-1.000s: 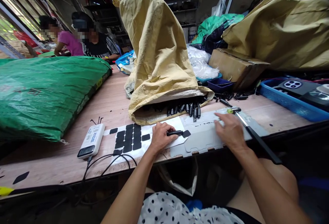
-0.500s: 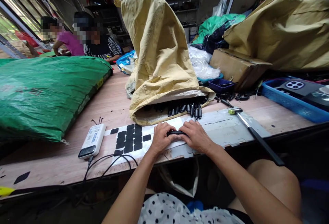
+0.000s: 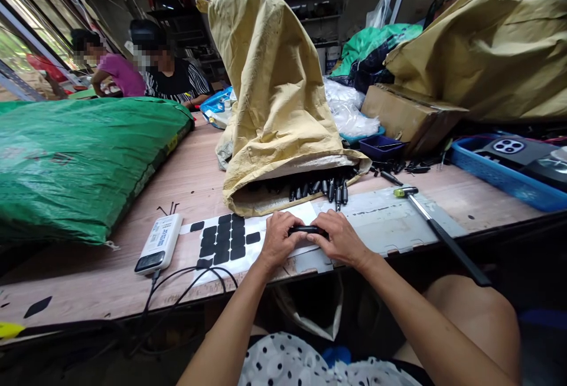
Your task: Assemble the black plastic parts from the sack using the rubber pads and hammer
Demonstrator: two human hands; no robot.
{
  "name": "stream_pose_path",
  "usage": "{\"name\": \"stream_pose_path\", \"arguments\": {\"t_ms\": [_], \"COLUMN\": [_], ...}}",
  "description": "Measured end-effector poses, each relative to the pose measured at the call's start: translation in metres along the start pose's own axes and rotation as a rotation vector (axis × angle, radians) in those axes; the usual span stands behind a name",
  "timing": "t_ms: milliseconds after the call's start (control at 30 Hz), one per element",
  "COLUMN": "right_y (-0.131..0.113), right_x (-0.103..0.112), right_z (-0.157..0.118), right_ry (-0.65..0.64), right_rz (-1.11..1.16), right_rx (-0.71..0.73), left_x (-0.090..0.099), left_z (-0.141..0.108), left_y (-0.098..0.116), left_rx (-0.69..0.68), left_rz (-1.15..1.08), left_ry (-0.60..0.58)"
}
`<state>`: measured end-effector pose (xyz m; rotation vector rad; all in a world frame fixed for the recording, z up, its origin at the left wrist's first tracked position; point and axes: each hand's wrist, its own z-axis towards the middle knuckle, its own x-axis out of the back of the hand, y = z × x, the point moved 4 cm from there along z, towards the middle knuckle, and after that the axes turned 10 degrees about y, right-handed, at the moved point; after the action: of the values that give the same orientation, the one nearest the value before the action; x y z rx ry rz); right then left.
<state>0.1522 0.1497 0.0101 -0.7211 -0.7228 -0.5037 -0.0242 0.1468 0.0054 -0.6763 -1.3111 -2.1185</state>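
Observation:
Between my two hands lies a short black cylindrical part [image 3: 305,229], held level near the table's front edge. My left hand [image 3: 281,233] is closed on its left end, and my right hand [image 3: 337,236] grips its right end; the fingers hide both tips. Just beyond, several similar black parts [image 3: 331,190] spill from the mouth of a tan sack [image 3: 274,90]. White sheets with black rounded-square stickers [image 3: 224,237] lie left of my hands. A grey board [image 3: 385,223] reaches out to the right, partly under my right hand.
A hammer [image 3: 436,229] rests on the board, its black handle past the table edge. At left are a white power bank [image 3: 158,243] with cables and a bulging green sack [image 3: 84,161]. A blue tray [image 3: 500,179] stands right. Two people [image 3: 170,73] sit at the far left.
My hands stay in nearly the same place on the black part; the right hand has shifted very slightly to the right.

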Motion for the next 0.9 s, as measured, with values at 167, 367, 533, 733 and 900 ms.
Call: {"name": "stream_pose_path", "arguments": {"t_ms": [167, 367, 533, 733, 900], "right_y": [0.007, 0.003, 0.003, 0.0, 0.013], "right_x": [0.001, -0.003, -0.009, -0.005, 0.017], "right_z": [-0.002, -0.004, -0.005, -0.003, -0.004], "right_ry": [0.048, 0.044, 0.036, 0.033, 0.068], "right_rz": [0.126, 0.007, -0.007, 0.008, -0.047], "right_rx": [-0.066, 0.012, 0.056, 0.02, -0.062], "left_x": [-0.002, -0.003, -0.006, -0.006, -0.004], "left_z": [0.001, 0.0, -0.001, 0.0, -0.001], "left_y": [-0.002, 0.0, 0.0, -0.001, 0.001], "left_rx": [0.013, -0.025, -0.05, -0.028, -0.015], "left_rz": [0.017, 0.052, 0.057, 0.037, 0.058], "left_ry": [-0.049, -0.075, -0.114, -0.138, -0.156]}}
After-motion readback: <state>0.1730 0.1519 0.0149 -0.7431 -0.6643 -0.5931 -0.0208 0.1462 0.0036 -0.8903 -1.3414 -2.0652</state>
